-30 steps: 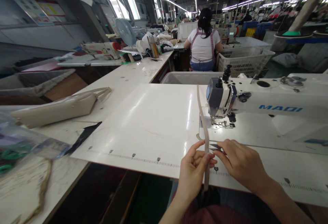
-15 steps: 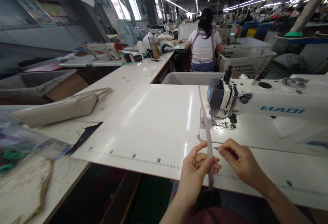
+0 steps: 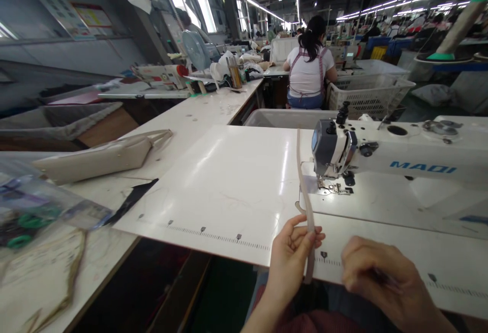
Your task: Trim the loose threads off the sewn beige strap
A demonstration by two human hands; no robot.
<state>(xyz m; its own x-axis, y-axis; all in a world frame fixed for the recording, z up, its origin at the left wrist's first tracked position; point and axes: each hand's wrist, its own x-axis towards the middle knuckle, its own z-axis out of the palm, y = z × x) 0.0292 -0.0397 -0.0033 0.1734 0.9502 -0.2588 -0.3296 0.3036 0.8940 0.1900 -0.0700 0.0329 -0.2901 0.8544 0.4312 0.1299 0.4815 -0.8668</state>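
Note:
A long beige strap (image 3: 301, 170) lies on the white table (image 3: 229, 180), running from beside the needle of the white sewing machine (image 3: 400, 157) back toward me. My left hand (image 3: 293, 254) pinches the strap's near part at the table's front edge. My right hand (image 3: 377, 277) hovers to the right of the strap, curled into a fist over the front edge. A dark sliver of the small snips shows between its fingers. That hand does not touch the strap.
A flat beige bag (image 3: 95, 157), a black strip (image 3: 133, 198) and a plastic bag (image 3: 30, 211) of green parts lie at the left. A grey bin (image 3: 282, 117) and a white basket (image 3: 369, 91) stand behind the machine. A person (image 3: 308, 73) sits farther back, facing away.
My right hand has drawn away from the strap, down and to the right, closing into a fist around the snips. My left hand keeps its pinch on the strap.

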